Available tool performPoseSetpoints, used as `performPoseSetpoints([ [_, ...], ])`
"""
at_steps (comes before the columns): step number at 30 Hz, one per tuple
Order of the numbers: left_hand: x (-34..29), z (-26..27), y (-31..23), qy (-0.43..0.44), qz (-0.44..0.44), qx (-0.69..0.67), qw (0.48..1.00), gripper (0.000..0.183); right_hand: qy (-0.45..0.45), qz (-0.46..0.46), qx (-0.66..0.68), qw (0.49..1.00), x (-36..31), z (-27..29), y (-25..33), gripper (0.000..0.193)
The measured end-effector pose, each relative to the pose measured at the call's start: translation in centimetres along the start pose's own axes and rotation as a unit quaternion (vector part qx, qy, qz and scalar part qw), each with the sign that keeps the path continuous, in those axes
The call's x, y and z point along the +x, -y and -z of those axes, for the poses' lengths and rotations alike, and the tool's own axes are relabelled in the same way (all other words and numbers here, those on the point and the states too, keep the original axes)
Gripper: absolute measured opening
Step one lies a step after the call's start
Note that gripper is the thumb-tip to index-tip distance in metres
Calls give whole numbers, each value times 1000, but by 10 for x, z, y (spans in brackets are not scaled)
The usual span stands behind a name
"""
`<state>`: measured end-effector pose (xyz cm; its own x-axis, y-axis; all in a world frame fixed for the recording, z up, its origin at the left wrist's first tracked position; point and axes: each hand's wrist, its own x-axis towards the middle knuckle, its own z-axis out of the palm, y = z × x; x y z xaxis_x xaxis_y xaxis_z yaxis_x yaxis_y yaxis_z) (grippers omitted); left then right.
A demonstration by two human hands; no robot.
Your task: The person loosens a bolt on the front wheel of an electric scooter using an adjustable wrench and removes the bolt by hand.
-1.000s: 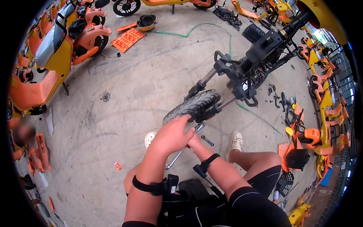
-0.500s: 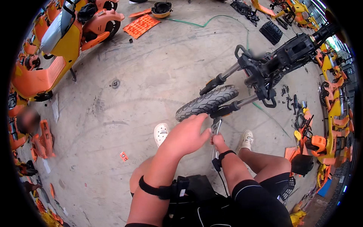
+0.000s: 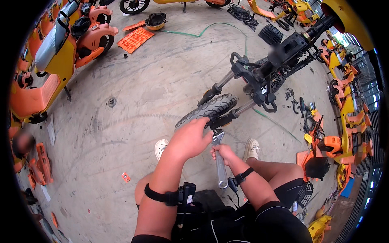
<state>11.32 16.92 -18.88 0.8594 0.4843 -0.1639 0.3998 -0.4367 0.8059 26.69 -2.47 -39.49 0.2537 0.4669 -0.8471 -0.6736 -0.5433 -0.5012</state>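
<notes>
The adjustable wrench (image 3: 221, 172) was over the floor (image 3: 150, 91), just to the near side of the lower fork leg (image 3: 225, 119), its head up and its handle slanting toward the near side. It looked like solid metal: rigid, fairly heavy for its length, hard to damage, perhaps slippery if oily. The handle's middle or lower end seemed the best place to hold for leverage, with fingers clear of the jaws. The right hand (image 3: 225, 154) was curled round the handle just below the head. The left hand (image 3: 191, 138) lay beside the tyre (image 3: 198, 112) and the fork's end, thumb toward the wrench head; whether its fingers pinched anything could not be told.

Half a second earlier the wrench had shown a slim edge; now its broad face was in view. The left hand had stayed near the wheel, and the whole view had shifted.
</notes>
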Motion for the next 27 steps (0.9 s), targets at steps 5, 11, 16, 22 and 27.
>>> performPoseSetpoints([
  [5, -3, -2, 0, -4, -5, -2, 1000, 51, 0, -35, 25, 999, 13, -13, 23, 15],
  [11, -10, 3, -2, -2, 20, -6, 1000, 52, 6, 14, 115, 993, 16, -83, 51, 20],
  [16, -9, 8, -1, 4, 39, -20, 999, 52, -102, 126, 19, 987, 50, -117, -11, 53],
  [22, -14, 6, -5, 30, 54, -28, 998, 53, -156, 259, 84, 949, 175, -74, -132, 71],
  [27, -37, 7, 19, 35, 98, -1, 995, 53, -246, 183, -76, 949, 210, -92, -168, 51],
])
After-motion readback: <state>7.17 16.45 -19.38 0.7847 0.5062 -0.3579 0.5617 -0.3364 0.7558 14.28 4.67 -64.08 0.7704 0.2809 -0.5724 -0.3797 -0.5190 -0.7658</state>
